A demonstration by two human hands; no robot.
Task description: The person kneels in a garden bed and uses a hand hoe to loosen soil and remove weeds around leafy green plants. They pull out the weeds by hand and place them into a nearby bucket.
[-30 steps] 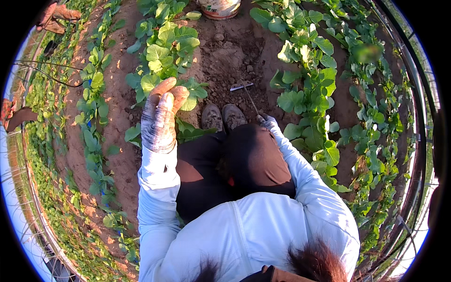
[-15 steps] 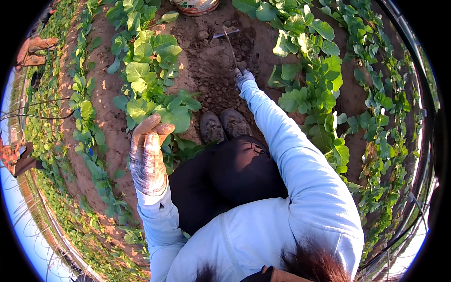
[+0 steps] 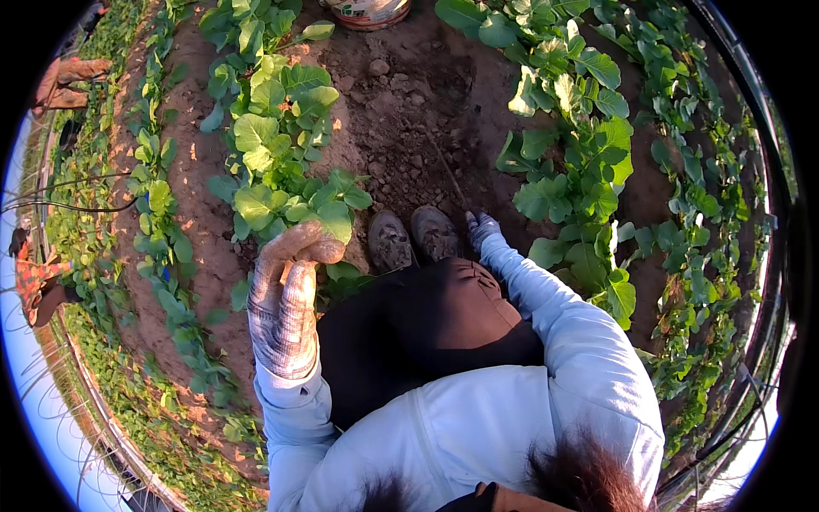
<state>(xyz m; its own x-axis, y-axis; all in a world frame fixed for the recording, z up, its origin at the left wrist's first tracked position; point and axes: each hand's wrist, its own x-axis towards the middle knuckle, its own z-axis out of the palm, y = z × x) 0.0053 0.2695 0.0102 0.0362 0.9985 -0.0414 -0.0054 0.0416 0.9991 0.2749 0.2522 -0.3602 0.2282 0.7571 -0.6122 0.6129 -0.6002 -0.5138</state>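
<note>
The left hand (image 3: 290,256), curled loosely on nothing, hovers by the leaves (image 3: 290,205), while the right hand (image 3: 482,229) is clamped on a tool (image 3: 445,175) poking ahead into dirt (image 3: 401,111), seemingly to dig.

no packages, labels, signs, screens

Thin stick tool (image 3: 445,175) slanted on bare soil.
</note>
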